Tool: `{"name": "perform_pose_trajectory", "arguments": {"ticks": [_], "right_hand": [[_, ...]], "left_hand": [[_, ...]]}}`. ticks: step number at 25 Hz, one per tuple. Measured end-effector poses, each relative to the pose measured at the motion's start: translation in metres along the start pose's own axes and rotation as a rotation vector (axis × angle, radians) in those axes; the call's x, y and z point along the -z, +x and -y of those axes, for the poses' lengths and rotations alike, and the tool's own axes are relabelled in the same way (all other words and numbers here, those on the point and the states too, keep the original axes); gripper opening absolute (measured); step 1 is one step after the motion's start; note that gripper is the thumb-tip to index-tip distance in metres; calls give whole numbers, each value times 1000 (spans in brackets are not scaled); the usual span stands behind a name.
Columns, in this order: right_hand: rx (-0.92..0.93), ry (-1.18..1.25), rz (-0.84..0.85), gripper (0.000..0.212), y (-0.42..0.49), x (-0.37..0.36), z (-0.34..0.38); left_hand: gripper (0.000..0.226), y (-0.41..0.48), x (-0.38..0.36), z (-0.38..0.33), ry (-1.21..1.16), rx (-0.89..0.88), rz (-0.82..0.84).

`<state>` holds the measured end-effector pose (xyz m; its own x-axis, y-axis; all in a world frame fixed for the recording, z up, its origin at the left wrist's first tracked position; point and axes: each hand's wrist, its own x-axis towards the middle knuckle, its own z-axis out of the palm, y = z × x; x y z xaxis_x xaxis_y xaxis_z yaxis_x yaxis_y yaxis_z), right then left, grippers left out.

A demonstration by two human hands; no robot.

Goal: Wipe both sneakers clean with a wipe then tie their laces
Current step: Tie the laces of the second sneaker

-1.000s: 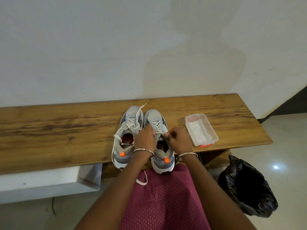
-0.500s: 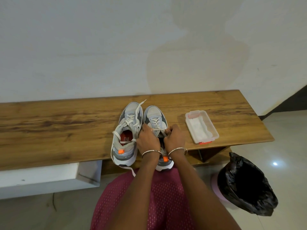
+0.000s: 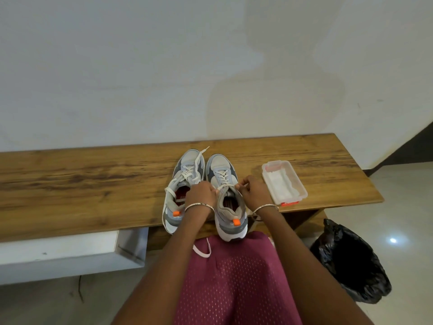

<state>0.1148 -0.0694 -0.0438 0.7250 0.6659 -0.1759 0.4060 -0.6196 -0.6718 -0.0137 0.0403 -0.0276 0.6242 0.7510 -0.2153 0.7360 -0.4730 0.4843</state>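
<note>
- The left sneaker stands on the desk, its laces loose and trailing, not yet tied
- The left hand pinches one lace end of the right sneaker
- The right hand pinches the other end; this knot looks barely begun
- The wipe box sits just beside; wiping is probably finished

- I'm seeing the left sneaker lying toe-away, grey-white, laces dangling loose.
- The right sneaker is sitting just beside it, lace stretching taut across.
</note>
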Motion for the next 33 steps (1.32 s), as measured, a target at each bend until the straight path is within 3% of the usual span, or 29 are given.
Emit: {"name": "perform_pose_trajectory", "arguments": {"ticks": [3,5,8,11,19,27,31,33], "right_hand": [[78,-126,109,36,-8,24,0],[82,145,142,33,-15,35,5],[63,617,59,30,-14,32,14],[37,837,17,31,-4,13,18],[-40,1016,-25,30,4,-21,14],[61,910,-7,27,10,-29,10],[65,898,-2,29,12,-31,6],[53,929,2,29,14,-33,4]], "left_hand": [[33,2,16,4,-299,-47,81],[32,2,21,2,-632,-42,93],[31,1,14,-8,-915,-67,133],[32,5,-4,-16,-1156,-45,193],[29,27,-31,-1,-1056,-112,95],[12,25,-28,2,-1131,-63,72],[24,26,-27,2,-1075,-10,-10],[19,25,-28,2,-1125,-31,14]]}}
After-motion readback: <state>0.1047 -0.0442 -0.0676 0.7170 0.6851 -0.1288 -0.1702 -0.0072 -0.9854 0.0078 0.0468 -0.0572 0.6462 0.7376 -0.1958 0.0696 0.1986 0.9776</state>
